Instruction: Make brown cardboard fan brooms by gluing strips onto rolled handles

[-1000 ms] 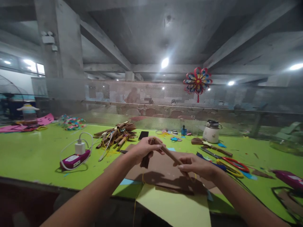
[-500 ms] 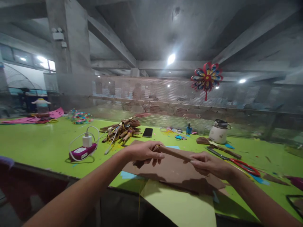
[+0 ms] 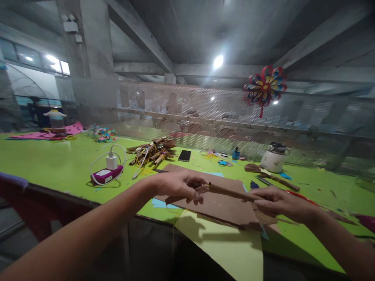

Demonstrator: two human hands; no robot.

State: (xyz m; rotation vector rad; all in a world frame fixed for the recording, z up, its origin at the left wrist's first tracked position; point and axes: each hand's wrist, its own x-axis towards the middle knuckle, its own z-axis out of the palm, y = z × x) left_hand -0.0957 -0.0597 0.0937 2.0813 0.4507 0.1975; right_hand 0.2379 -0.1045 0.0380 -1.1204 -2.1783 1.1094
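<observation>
A rolled brown paper tube (image 3: 230, 192) is held level above the table between my hands. My right hand (image 3: 277, 202) is closed round its right end. At the tube's other end, where a bit of yellow string shows, my left hand (image 3: 183, 187) grips a flat brown paper piece (image 3: 172, 200) that sticks out below its fingers. Whether this piece joins the tube is unclear. Under both hands lie brown paper sheets (image 3: 222, 208), with a pale yellow sheet (image 3: 225, 244) hanging over the front edge.
Farther back are a pile of brown paper rolls (image 3: 155, 151), a phone (image 3: 184, 155) and a purple power strip (image 3: 107, 175) with a white cable. To the right, a finished brown paper broom shape (image 3: 272, 177) lies before a white bottle (image 3: 273, 158), near red-handled scissors (image 3: 301, 198).
My right hand has shifted right with the tube. My left hand's fingers have loosened from the tube's left end, which now shows. The view has tilted slightly.
</observation>
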